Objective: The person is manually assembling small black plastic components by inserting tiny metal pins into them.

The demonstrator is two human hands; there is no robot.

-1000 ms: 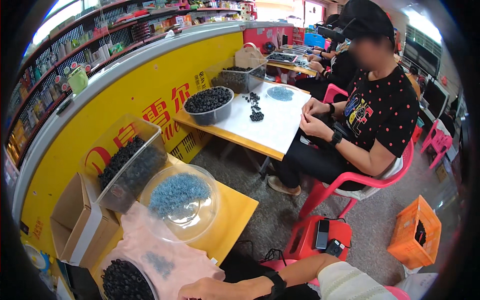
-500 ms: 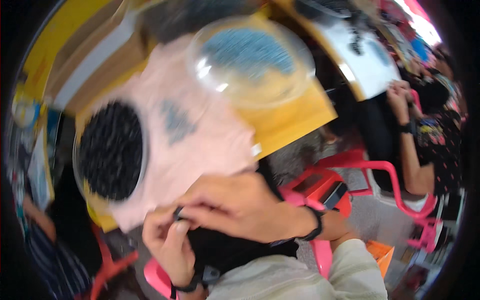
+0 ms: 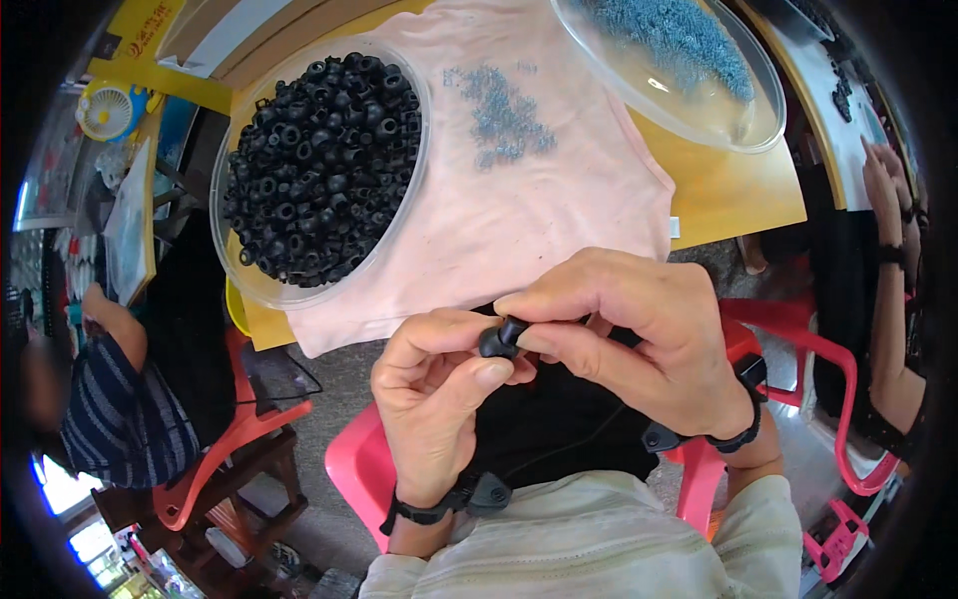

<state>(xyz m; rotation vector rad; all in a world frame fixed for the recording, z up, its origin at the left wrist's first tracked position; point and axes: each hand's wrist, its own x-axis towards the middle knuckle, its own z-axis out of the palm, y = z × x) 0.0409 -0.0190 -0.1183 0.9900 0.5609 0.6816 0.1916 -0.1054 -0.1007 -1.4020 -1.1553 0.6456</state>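
My left hand (image 3: pixel 429 389) is closed, its thumb and forefinger pinching a rounded black plastic cord lock body (image 3: pixel 493 345). From the other side my right hand (image 3: pixel 644 334) grips a short black cylindrical cord lock plunger (image 3: pixel 513 327) between thumb and fingertips. The two parts touch, and the plunger appears to stand at the top of the body; how deep it sits is hidden. Both hands are above my lap, just off the near edge of a pink cloth (image 3: pixel 559 215). On that cloth lies a loose patch of small bluish springs (image 3: pixel 507 118).
Left on the cloth stands a clear round tub (image 3: pixel 424 130) full of black cord lock parts (image 3: pixel 314 165). A clear bowl (image 3: pixel 733 145) of bluish springs (image 3: pixel 674 45) stands far right on the yellow table (image 3: pixel 733 205). People sit on both sides; a pink chair (image 3: pixel 848 399) is at right.
The view has turned and sharpened, so the tub and bowl appear further right. My hands stay together, and the black parts between them now show more plainly.
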